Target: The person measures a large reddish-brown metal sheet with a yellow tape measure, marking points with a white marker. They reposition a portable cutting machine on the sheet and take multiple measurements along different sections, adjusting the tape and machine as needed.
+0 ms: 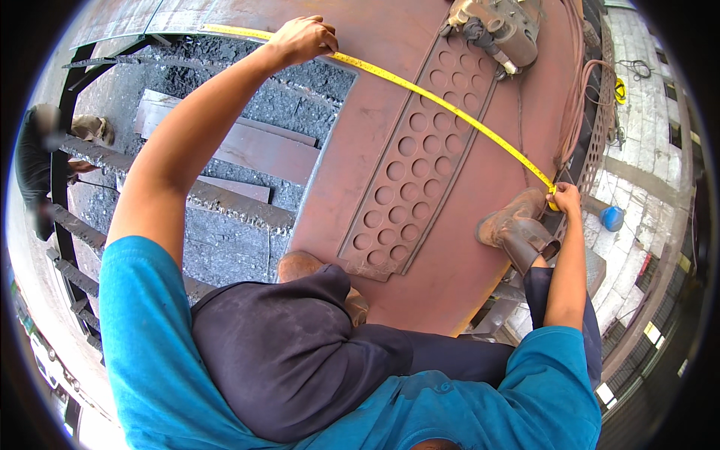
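Observation:
A yellow measuring tape [442, 105] is stretched across a large rust-brown steel plate [360, 127]. My left hand [304, 39] pins the tape down near the plate's far left edge. My right hand [566, 199] holds the tape's other end at the plate's right edge, just beside my right boot [514, 221]. A perforated steel strip [416, 157] with rows of round holes lies on the plate under the tape. I crouch on the plate; my left boot [300, 264] shows behind my knee.
A grey machine [499, 26] with hoses [577, 97] sits at the plate's top. Left of the plate lie steel beams [225, 199], flat plates [247, 146] and dark gravel. Another person [37, 161] stands at far left. A paved floor [637, 150] lies far below right.

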A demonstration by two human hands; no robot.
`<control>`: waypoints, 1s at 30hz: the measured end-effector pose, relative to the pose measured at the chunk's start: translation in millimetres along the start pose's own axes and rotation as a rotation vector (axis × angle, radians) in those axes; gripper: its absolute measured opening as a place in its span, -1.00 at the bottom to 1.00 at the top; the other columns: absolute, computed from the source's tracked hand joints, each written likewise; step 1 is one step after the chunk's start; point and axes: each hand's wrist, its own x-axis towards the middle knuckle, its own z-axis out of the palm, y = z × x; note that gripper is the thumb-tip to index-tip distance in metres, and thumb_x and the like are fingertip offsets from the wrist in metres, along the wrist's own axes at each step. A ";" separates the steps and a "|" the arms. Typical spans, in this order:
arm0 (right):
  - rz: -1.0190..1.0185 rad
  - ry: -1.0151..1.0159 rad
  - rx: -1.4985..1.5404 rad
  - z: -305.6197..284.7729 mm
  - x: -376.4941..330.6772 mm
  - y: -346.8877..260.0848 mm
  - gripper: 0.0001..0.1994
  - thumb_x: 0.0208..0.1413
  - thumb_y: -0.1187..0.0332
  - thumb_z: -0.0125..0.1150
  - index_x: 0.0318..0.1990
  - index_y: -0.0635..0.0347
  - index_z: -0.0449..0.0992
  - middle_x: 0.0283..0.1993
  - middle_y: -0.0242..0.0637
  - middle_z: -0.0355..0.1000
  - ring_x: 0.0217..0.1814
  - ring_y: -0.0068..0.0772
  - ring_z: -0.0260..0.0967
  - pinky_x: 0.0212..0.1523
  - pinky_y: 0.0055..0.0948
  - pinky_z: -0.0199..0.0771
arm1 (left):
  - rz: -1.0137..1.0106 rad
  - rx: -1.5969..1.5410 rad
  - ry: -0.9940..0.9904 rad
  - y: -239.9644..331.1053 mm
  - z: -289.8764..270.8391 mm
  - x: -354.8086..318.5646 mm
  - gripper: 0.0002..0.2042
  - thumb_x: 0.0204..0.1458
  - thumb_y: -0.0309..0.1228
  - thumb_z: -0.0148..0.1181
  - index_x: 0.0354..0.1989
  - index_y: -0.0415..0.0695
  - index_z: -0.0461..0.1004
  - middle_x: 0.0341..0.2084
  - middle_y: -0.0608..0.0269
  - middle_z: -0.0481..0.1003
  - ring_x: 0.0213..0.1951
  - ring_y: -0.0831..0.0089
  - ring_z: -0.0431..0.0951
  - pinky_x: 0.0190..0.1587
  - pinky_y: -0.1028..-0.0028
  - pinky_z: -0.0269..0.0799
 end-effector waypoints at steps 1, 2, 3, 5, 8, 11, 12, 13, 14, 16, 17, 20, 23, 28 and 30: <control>0.013 0.018 -0.026 -5.2 4.7 18.2 -0.45 -0.23 0.35 0.63 0.03 0.24 0.66 -0.07 -0.09 0.66 -0.02 -0.28 0.64 0.05 -0.33 0.55 | 0.009 -0.003 0.010 1.0 0.5 3.6 -0.92 0.05 -0.31 0.32 -0.33 0.05 0.70 -0.31 0.47 0.61 -0.17 0.32 0.54 -0.03 0.33 0.51; 0.001 0.063 -0.053 -7.0 4.7 26.7 -0.49 -0.23 0.33 0.64 -0.02 0.21 0.69 -0.15 -0.10 0.67 -0.11 -0.30 0.65 -0.02 -0.32 0.57 | 0.008 -0.002 0.000 2.2 0.5 5.2 -0.92 0.05 -0.31 0.32 -0.33 0.05 0.70 -0.31 0.47 0.61 -0.17 0.32 0.54 -0.02 0.33 0.51; 0.027 0.040 -0.053 -10.3 5.9 34.4 -0.53 -0.22 0.34 0.63 -0.06 0.22 0.69 -0.21 -0.13 0.66 -0.18 -0.34 0.62 -0.10 -0.33 0.57 | 0.008 -0.003 -0.009 2.9 0.4 7.6 -0.92 0.05 -0.31 0.32 -0.33 0.05 0.70 -0.32 0.48 0.61 -0.17 0.32 0.54 -0.02 0.34 0.51; 0.088 0.008 -0.048 -24.3 -1.6 46.0 -0.61 -0.20 0.36 0.62 -0.14 0.26 0.70 -0.34 -0.20 0.64 -0.31 -0.43 0.57 -0.27 -0.33 0.56 | 0.012 -0.012 -0.001 5.1 -2.3 13.6 -0.91 0.05 -0.31 0.32 -0.33 0.04 0.70 -0.32 0.48 0.61 -0.17 0.33 0.55 0.00 0.34 0.50; 0.150 -0.096 0.107 -30.6 -22.4 4.0 -0.62 -0.15 0.22 0.56 -0.19 0.23 0.66 -0.40 -0.31 0.56 -0.46 -0.39 0.48 -0.43 -0.33 0.52 | -0.031 -0.030 -0.012 3.3 -1.8 0.5 -0.91 0.05 -0.32 0.33 -0.33 0.03 0.70 -0.32 0.47 0.61 -0.17 0.33 0.56 0.00 0.33 0.50; 0.277 -0.219 0.265 -42.9 -55.3 -29.3 -0.54 -0.07 0.07 0.40 -0.05 0.15 0.63 -0.10 -0.24 0.61 -0.21 -0.24 0.60 -0.33 -0.25 0.57 | -0.034 -0.046 0.005 0.7 1.8 1.2 -0.92 0.04 -0.32 0.33 -0.34 0.03 0.70 -0.33 0.45 0.61 -0.17 0.32 0.57 0.00 0.33 0.51; 0.310 -0.267 0.352 -41.5 -61.2 -34.6 -0.53 -0.05 0.04 0.37 -0.03 0.12 0.61 -0.11 -0.24 0.61 -0.21 -0.28 0.59 -0.34 -0.28 0.54 | -0.023 -0.041 0.011 0.0 2.4 2.4 -0.92 0.04 -0.32 0.33 -0.34 0.03 0.70 -0.33 0.45 0.61 -0.17 0.32 0.57 0.00 0.33 0.51; 0.344 -0.315 0.440 -40.9 -65.9 -38.1 -0.52 -0.03 0.01 0.35 -0.01 0.10 0.60 -0.13 -0.24 0.61 -0.21 -0.33 0.59 -0.35 -0.32 0.52 | -0.012 -0.038 0.016 -0.3 3.3 4.0 -0.92 0.04 -0.32 0.33 -0.34 0.03 0.70 -0.33 0.44 0.61 -0.17 0.31 0.57 -0.01 0.33 0.52; 0.316 -0.349 0.539 -32.9 -71.6 -39.7 -0.52 0.00 -0.04 0.29 -0.01 0.06 0.58 -0.17 -0.27 0.60 -0.27 -0.42 0.56 -0.34 -0.41 0.44 | -0.008 -0.039 0.014 0.3 3.8 6.5 -0.92 0.04 -0.32 0.33 -0.34 0.03 0.70 -0.33 0.44 0.61 -0.17 0.31 0.57 -0.01 0.33 0.52; 0.379 -0.435 0.726 -13.1 -85.6 -61.7 -0.51 -0.03 -0.04 0.33 -0.06 0.14 0.58 -0.19 -0.30 0.59 -0.21 -0.35 0.52 -0.19 -0.36 0.41 | -0.010 -0.036 0.003 -0.4 3.9 5.8 -0.92 0.03 -0.32 0.33 -0.34 0.04 0.71 -0.33 0.44 0.62 -0.17 0.32 0.57 -0.02 0.33 0.52; 0.417 -0.482 0.859 1.1 -94.3 -72.2 -0.49 -0.03 -0.05 0.34 -0.07 0.17 0.56 -0.15 -0.25 0.57 -0.14 -0.30 0.49 -0.15 -0.37 0.39 | -0.013 -0.042 0.001 -0.3 4.4 5.7 -0.92 0.03 -0.33 0.33 -0.34 0.04 0.71 -0.33 0.43 0.61 -0.18 0.31 0.57 -0.02 0.33 0.52; 0.553 -0.558 1.172 49.5 -108.7 -89.2 -0.39 -0.04 -0.01 0.38 0.05 0.29 0.50 -0.02 -0.11 0.51 -0.11 -0.24 0.47 -0.20 -0.38 0.39 | -0.009 -0.058 0.012 -0.2 4.4 9.3 -0.92 0.04 -0.33 0.33 -0.35 0.04 0.70 -0.34 0.42 0.61 -0.18 0.31 0.57 -0.03 0.32 0.53; 0.661 -0.564 1.337 94.4 -130.2 -126.8 -0.51 0.08 0.03 0.31 -0.03 0.28 0.51 -0.05 -0.10 0.47 -0.09 -0.22 0.42 -0.21 -0.36 0.40 | -0.001 -0.068 0.026 -2.7 3.2 7.2 -0.93 0.04 -0.32 0.33 -0.35 0.04 0.70 -0.35 0.41 0.60 -0.17 0.30 0.57 -0.04 0.32 0.53; 0.745 -0.622 1.445 136.8 -164.6 -176.0 -0.54 0.07 0.05 0.39 -0.02 0.18 0.49 -0.07 -0.17 0.47 -0.06 -0.25 0.43 -0.18 -0.27 0.51 | -0.039 -0.080 -0.011 0.8 -0.1 5.3 -0.93 0.07 -0.31 0.31 -0.33 0.07 0.69 -0.34 0.42 0.59 -0.17 0.30 0.58 -0.07 0.28 0.55; 0.666 -0.597 1.433 147.4 -172.4 -184.6 -0.51 0.11 -0.04 0.37 0.02 0.12 0.49 -0.03 -0.16 0.47 -0.03 -0.25 0.45 -0.19 -0.26 0.54 | -0.044 -0.073 -0.022 1.4 -0.3 5.8 -0.93 0.08 -0.31 0.30 -0.32 0.08 0.69 -0.33 0.42 0.59 -0.16 0.30 0.58 -0.08 0.27 0.56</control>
